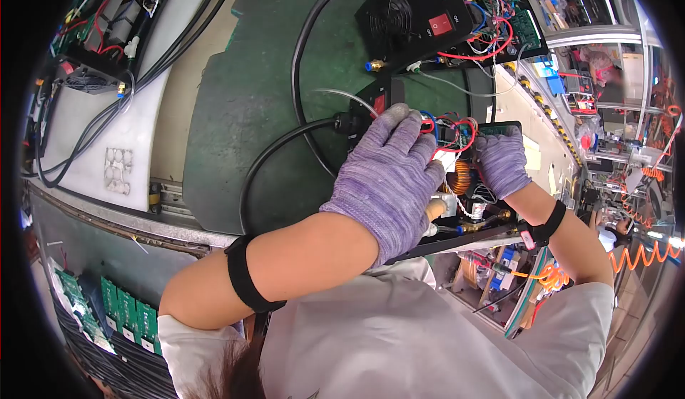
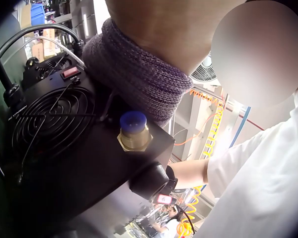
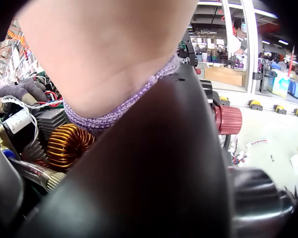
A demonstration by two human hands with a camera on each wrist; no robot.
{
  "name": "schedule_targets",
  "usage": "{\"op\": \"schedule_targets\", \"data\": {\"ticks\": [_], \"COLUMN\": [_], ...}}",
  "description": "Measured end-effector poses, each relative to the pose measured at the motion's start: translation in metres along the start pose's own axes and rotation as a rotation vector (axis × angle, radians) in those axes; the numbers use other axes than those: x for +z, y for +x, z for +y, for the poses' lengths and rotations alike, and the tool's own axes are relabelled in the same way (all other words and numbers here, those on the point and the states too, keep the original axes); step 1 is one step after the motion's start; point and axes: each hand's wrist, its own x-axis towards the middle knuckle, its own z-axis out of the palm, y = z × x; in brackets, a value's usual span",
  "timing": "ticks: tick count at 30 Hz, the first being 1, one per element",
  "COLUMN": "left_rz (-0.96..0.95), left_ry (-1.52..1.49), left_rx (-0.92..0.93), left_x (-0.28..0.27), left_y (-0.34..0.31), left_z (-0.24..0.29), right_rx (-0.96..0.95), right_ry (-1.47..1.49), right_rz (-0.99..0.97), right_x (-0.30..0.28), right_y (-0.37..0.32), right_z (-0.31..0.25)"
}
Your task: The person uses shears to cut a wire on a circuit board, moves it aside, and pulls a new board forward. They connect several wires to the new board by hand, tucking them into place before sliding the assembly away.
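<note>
An opened black power unit lies on the green mat, its fan grille and blue-collared brass fitting close in the left wrist view. My left hand, in a purple knit glove, lies over the unit with its fingers extended across the red and blue wires. Beside its fingers shows the red switch. My right hand, gloved alike, bends its fingers at the green circuit board by the unit's black panel; its fingertips are hidden. Between the hands sits a copper-wound coil.
A second opened unit stands behind, with a clear tube running from it. Thick black cable loops over the green mat. Another unit is at the far left by a white board. Green circuit boards lie below the bench edge.
</note>
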Motion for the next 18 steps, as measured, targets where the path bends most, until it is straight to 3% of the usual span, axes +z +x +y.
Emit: {"op": "schedule_targets", "data": {"ticks": [14,17,18], "left_rz": [0.000,-0.005,-0.010], "left_ry": [-0.012,-0.010,-0.005], "left_rx": [-0.010,-0.011,-0.011], "left_x": [0.0003,-0.0006,-0.0016], "left_y": [0.0010,0.0006,0.0006], "left_z": [-0.0001,0.0000,0.0002], "right_rx": [0.032,-0.012,-0.004], "right_ry": [0.066,0.079,0.086], "right_rz": [-0.086,0.025,-0.017], "right_x": [0.0000,0.0041,0.0012], "right_y": [0.0035,-0.0018,-0.0013], "right_z": [0.0002,0.0019,0.0014]}}
